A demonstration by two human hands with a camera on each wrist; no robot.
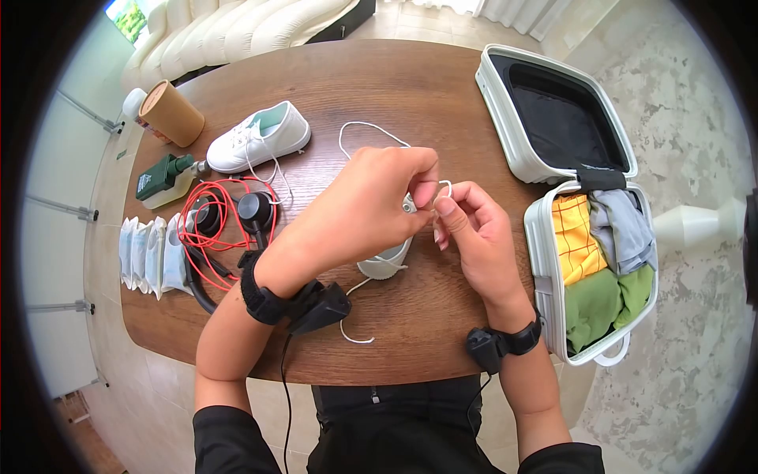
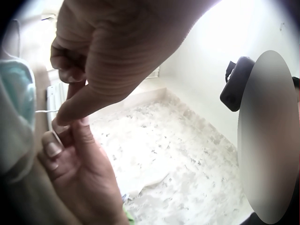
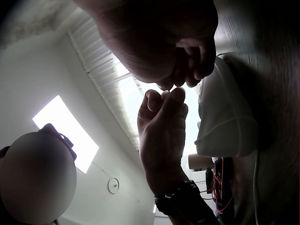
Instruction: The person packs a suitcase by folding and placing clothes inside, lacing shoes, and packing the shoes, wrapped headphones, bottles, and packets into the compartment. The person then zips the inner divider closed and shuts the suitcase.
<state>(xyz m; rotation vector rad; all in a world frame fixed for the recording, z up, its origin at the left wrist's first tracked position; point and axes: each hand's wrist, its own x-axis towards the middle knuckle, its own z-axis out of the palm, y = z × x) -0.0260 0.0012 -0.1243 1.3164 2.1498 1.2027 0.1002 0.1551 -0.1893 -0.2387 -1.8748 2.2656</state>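
Note:
A white shoe (image 1: 383, 265) sits on the table beneath my hands, largely hidden by my left hand (image 1: 363, 205) in the head view. My left thumb and fingers pinch a white lace (image 1: 446, 188) that my right hand (image 1: 482, 237) also pinches; the two sets of fingertips nearly meet. The left wrist view shows the lace (image 2: 47, 111) running from the shoe (image 2: 16, 122) to the fingers of my left hand (image 2: 112, 51), with my right hand (image 2: 89, 173) below. In the right wrist view the shoe (image 3: 225, 117) stands beside both hands. Lace ends lie loose on the table.
Another white shoe (image 1: 264, 138) stands at the back left, near a brown cylinder (image 1: 171, 114) and a green-topped bottle (image 1: 164, 180). Headphones (image 1: 254, 207) with a red cable and several wrapped packs (image 1: 154, 253) lie at left. An open case (image 1: 541, 261) holding folded clothes (image 1: 592, 304) is at right.

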